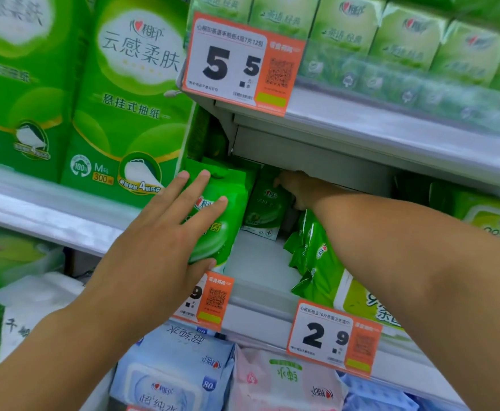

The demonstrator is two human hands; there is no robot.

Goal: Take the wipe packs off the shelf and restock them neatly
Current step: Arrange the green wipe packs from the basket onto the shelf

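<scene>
On the middle shelf, a smooth pale-grey metal board, three lots of glossy green plastic wipe packs show. At the near left edge one upright wipe pack, a flat crinkled pouch with a sealed top, stands with more green packs behind it. The left hand lies flat against its front, fingers straight and spread wide, thumb under its lower edge. Far back in the shadow stands a darker small pack; the right hand reaches to it under the upper shelf, fingers against its top right corner, but whether they curl round it cannot be told. On the right, leaning packs slump together with crimped ends pointing left. Three orange-and-white price cards are clipped to the shelf edges: 5.5 card, 2.9 card, and one half-hidden card.
</scene>
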